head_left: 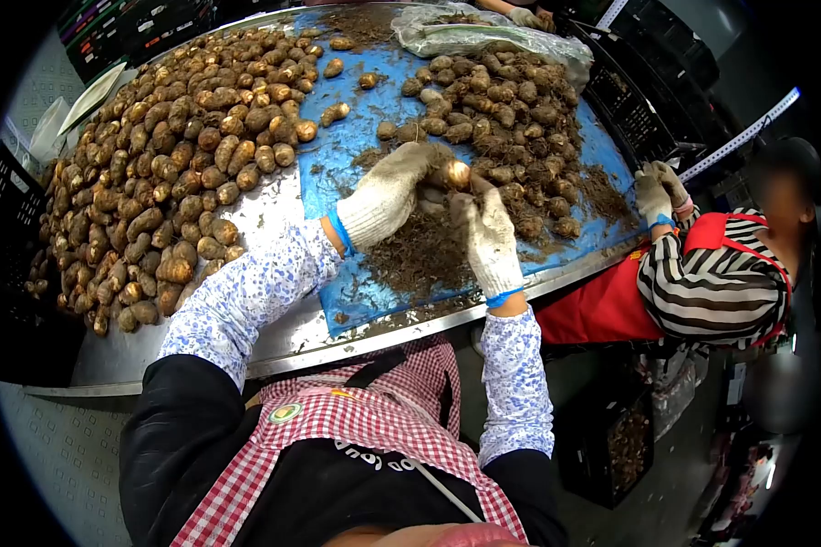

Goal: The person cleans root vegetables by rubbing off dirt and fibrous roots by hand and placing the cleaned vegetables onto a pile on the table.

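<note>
Gripping in a closed left hand [403,182], at one o'clock from centre, a brown, pale-tipped tuber [460,174], partly covered by that grip, beside a curled right hand [491,230] of unclear hold, with a heap [182,169] at ten, a rootier heap [517,114] farther out at one, tip and apparent long axis toward three.

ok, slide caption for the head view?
Gloved left hand holds a root, right hand close beside it, at a table heaped with more roots.

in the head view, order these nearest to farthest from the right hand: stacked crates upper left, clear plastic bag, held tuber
From the right hand:
1. Held tuber: at the fingertips.
2. Clear plastic bag: far edge.
3. Stacked crates: upper left.
</note>
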### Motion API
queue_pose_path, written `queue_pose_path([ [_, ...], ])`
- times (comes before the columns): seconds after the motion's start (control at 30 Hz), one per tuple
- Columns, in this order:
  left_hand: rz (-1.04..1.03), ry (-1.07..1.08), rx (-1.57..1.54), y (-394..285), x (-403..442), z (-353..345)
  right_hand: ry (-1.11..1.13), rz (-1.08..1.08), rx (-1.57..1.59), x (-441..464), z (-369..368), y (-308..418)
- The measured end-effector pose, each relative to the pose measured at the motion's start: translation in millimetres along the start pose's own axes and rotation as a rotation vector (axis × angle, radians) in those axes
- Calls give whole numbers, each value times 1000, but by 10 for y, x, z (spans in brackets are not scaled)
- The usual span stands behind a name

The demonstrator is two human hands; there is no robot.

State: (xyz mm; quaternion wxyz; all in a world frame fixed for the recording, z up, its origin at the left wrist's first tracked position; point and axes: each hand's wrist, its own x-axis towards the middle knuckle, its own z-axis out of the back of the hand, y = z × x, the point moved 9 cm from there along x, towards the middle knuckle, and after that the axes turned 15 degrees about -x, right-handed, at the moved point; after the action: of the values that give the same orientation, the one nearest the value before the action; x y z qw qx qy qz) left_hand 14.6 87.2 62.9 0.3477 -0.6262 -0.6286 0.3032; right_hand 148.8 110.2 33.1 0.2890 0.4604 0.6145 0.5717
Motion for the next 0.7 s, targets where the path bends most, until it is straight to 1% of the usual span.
queue_pose_path([
  [0.03, 114, -17, -60, 59, 7, -44, 38, 20, 3, 24, 23, -16],
  [0.07, 97, -7, -50, 79, -5, -63, -17, 31, 56, 59, 66, -57],
  [0.13, 57, 11, -29, 152, -49, -67, -109, 131, -278, 48, 145, 38],
  [0.17, 35, 16, -20, 172, -63, -52, -141, 213, -664, 8, 83, 231],
  [0.2, -50, 51, 118, 122, -85, -51, -168, 292, -1050, -46, -28, 426],
  [0.23, 26, 102, -16, 221, -33, -8, -193, 367, -1434, -97, -165, 584],
  [0.27, 102, 153, -147, 196, 20, -55, -117, 152, -976, -62, -196, 514],
  [0.3, 177, 205, -276, 173, 24, -132, -113, 542, -1338, -131, -313, 583],
  [0.33, 105, -4, -352, 139, -67, 4, -113, 520, -1465, -143, -298, 575],
  [0.37, 75, 25, -376, 128, -68, 34, -108, 498, -1594, -151, -273, 572],
  [0.4, 40, 55, -402, 125, -51, 96, -159, 501, -1498, -106, -77, 457],
  [0.43, 5, 85, -429, 111, -41, 127, -233, 352, -1294, -26, 207, 233],
  [0.47, -10, 28, -342, 109, -32, 135, -209, 304, -986, -29, 230, 286],
  [0.5, -48, 29, -281, 66, -48, 109, -182, 250, -678, -69, 208, 408],
  [0.53, -76, 28, -218, 39, -93, 77, -106, 193, -956, -144, 46, 659],
  [0.57, -102, 31, -153, -3, -140, 20, 19, 65, -570, -40, 122, 356],
  [0.6, -81, -75, 87, -70, -184, -20, 85, -93, -191, 28, 101, 154],
  [0.7, -361, 29, 923, -172, -278, -302, 10, -38, -357, -35, -140, 250],
])
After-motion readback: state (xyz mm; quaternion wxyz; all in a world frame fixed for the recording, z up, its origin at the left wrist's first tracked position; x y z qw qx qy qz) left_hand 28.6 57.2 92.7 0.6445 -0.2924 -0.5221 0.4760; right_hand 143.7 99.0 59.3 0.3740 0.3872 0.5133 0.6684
